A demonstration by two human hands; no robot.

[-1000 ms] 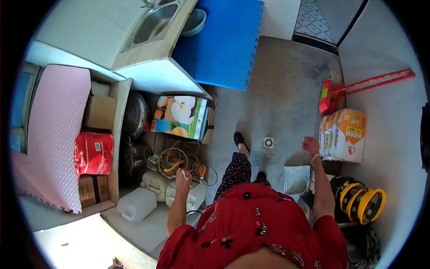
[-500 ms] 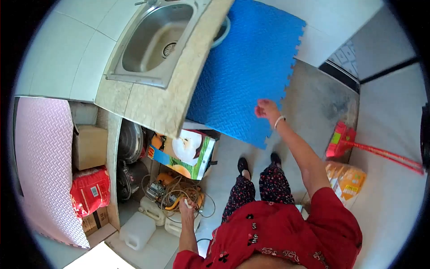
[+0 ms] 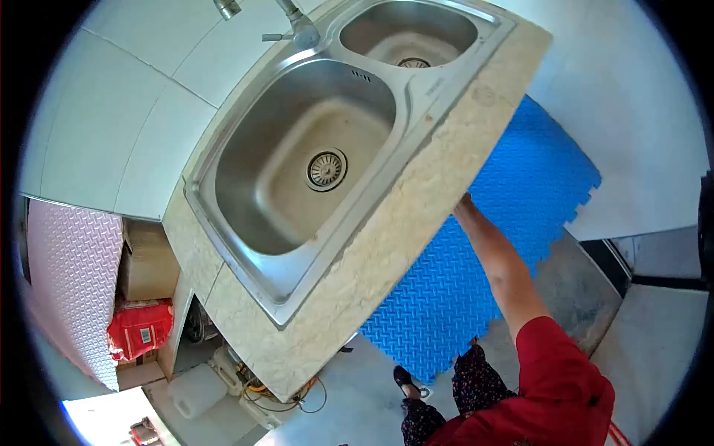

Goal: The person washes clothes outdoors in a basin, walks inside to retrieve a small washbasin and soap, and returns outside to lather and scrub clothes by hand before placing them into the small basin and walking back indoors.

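Observation:
My right hand (image 3: 464,204) reaches in beneath the front edge of the stone counter (image 3: 405,227). The counter hides its fingers, so what they touch cannot be seen. Just below that arm lies a blue foam mat (image 3: 439,297) with a toothed edge, partly covered by the counter. Above the hand is a steel double sink, with a large basin (image 3: 275,178) and a smaller basin (image 3: 379,33), both with nothing in them. A faucet (image 3: 301,30) stands at the back of the sink. My left hand is out of view.
At left are a pink textured mat (image 3: 71,275), a cardboard box (image 3: 149,260) and a red bag (image 3: 141,327). Below the counter sit a white plastic jug (image 3: 197,390) and coiled cable (image 3: 316,394). My foot (image 3: 405,379) is beside the blue mat.
My view has moved closer over the sink. My right hand has gone from above the blue mat to under the counter edge. My left hand, earlier closed near the cables, has left view.

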